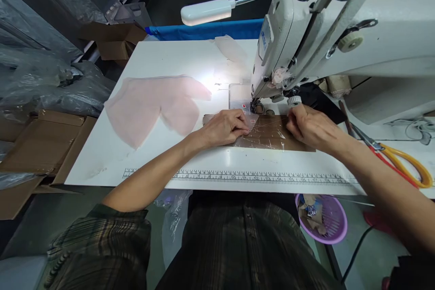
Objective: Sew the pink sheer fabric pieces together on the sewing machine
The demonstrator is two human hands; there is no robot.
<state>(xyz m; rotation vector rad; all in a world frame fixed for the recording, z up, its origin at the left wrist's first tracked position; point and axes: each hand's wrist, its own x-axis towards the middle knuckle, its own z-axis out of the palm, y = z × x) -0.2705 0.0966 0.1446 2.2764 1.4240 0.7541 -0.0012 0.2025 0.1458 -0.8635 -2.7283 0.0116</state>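
My left hand (228, 127) is closed in a pinch on the corner of a small sheer pale fabric piece (253, 120), just in front of the sewing machine's needle area (255, 104). Beneath it lies a shiny brown plate (272, 135) with loose pale threads across it. My right hand (307, 126) is curled closed over the plate's right end, its knuckles close to a small white knob (294, 100) under the machine head. What its fingers hold, if anything, is hidden. A larger sheer pink fabric piece (152, 102) lies flat to the left.
The white sewing machine (340, 31) fills the right, with a lamp (207, 11) lit over the table (102, 158). Scissors (397, 158) with orange and red handles lie at right. A purple basket (335, 222) stands below; cardboard boxes (44, 140) are at left.
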